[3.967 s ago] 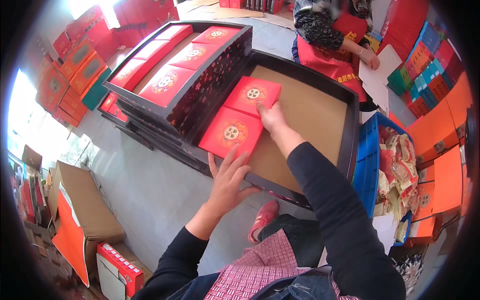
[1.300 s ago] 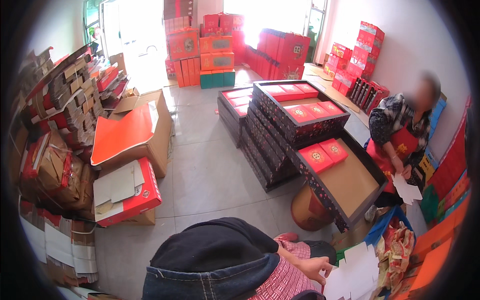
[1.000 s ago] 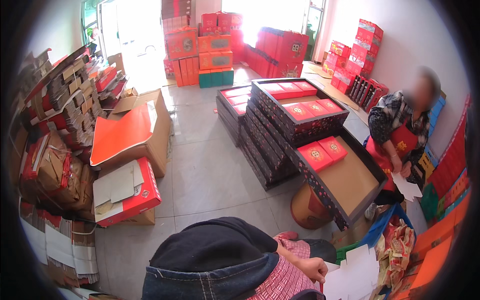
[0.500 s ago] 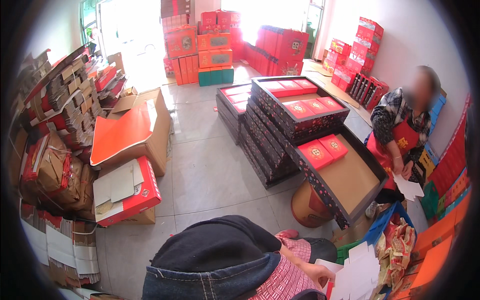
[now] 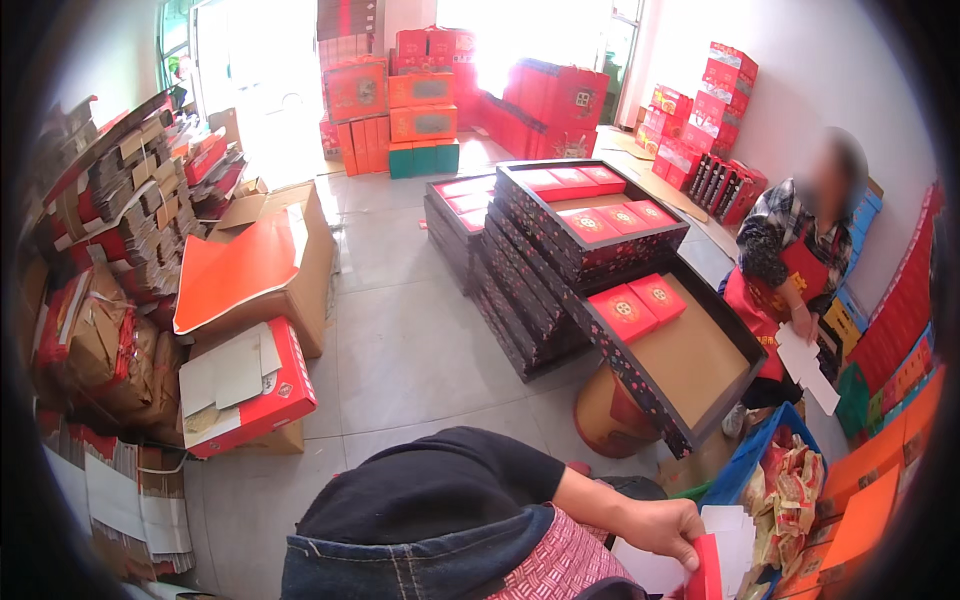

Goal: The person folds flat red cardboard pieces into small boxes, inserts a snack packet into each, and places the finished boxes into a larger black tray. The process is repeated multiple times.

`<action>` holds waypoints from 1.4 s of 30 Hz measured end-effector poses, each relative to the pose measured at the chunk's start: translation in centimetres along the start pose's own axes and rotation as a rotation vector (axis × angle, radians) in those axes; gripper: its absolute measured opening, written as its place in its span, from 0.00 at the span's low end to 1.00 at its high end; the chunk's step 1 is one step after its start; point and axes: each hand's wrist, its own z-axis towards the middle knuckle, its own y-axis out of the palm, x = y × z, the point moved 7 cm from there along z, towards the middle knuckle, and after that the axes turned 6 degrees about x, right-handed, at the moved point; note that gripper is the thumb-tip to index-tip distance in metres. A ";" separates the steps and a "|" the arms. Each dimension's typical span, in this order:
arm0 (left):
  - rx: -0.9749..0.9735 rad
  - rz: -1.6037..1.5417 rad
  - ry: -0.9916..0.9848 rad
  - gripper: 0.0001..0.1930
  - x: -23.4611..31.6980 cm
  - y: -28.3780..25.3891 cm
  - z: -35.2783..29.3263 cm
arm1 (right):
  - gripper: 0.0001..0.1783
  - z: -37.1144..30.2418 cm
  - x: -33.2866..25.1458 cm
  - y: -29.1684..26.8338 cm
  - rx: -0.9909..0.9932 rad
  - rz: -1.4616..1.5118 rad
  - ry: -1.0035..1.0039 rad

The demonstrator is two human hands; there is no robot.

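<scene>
My left hand reaches in from the black-sleeved arm at the lower middle. Its fingers are closed on the edge of a red paper carton, with the thumb against the red side. Much of the carton is cut off by the lower rim. White card blanks lie just beside and behind it. Outside the picture is my right hand. Close by, a blue crate holds red and gold packets.
A black patterned tray with two red boxes rests on a brown drum, beside stacked trays. At right a co-worker holds a white card blank. Cartons and bundled cardboard fill the left.
My left hand has moved up and right, and the red carton now shows more clearly in it. The co-worker's white blank hangs longer and lower. The view has shifted slightly.
</scene>
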 end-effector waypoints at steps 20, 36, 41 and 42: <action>0.166 0.620 -0.800 0.20 -9.8 -5.3 -2.9 | 0.28 -5.0 3.1 -7.9 0.132 -0.253 0.141; -0.138 0.070 -0.515 0.21 -6.8 -5.2 -3.6 | 0.11 -1.3 1.1 -2.6 -0.136 0.396 0.547; -0.057 -0.067 -0.735 0.18 -12.4 -4.4 -5.0 | 0.12 0.4 3.7 -2.6 -0.227 0.329 0.596; -0.055 -0.095 -0.761 0.18 -12.8 -4.4 -5.2 | 0.14 0.6 3.3 -2.4 -0.231 0.359 0.585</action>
